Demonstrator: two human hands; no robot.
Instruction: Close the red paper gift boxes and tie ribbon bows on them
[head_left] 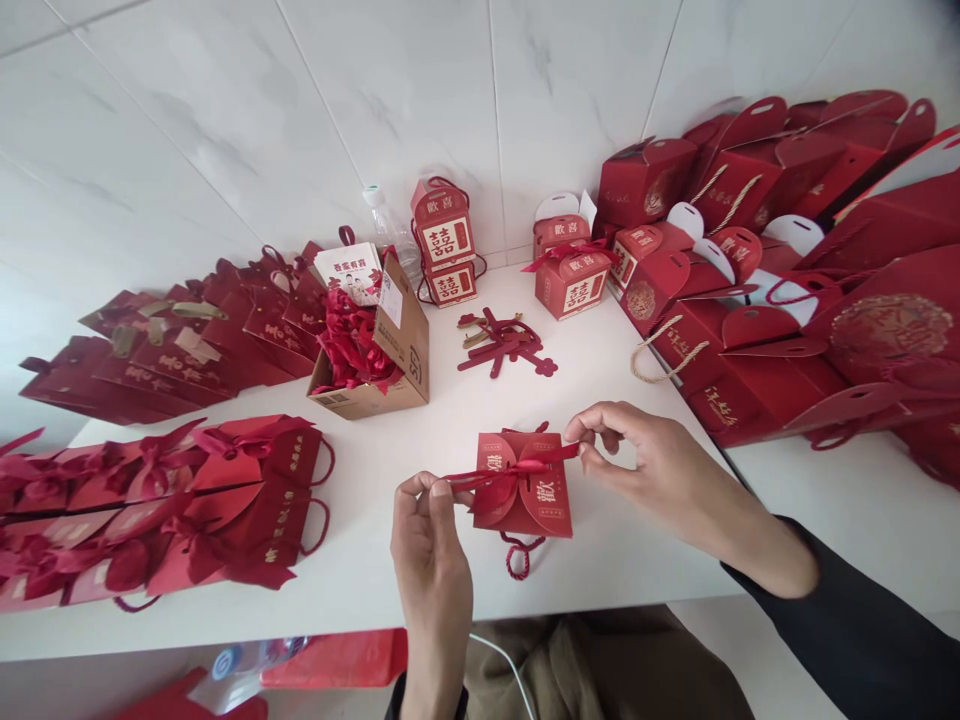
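In front of me on the white table sits a small red gift box [555, 505] with rounded flaps folded over its top. A red ribbon [536, 465] crosses the flaps and is gathered at the middle. My left hand [433, 545] pinches the ribbon at the box's left. At the right, my right hand [637, 455] pinches the ribbon's other end between thumb and fingertips. The ribbon is stretched between both hands. A twisted red cord loop [519, 560] sticks out from the near side of the box.
Finished-looking boxes with bows [217, 500] stand in rows at left. A cardboard box [409, 350] holds red ribbons [352, 345]. Loose straps [506, 345] lie beyond the gift box. Red bags [225, 335] line the back left; many red boxes [720, 370] crowd the right. A plastic bottle [386, 225] stands behind.
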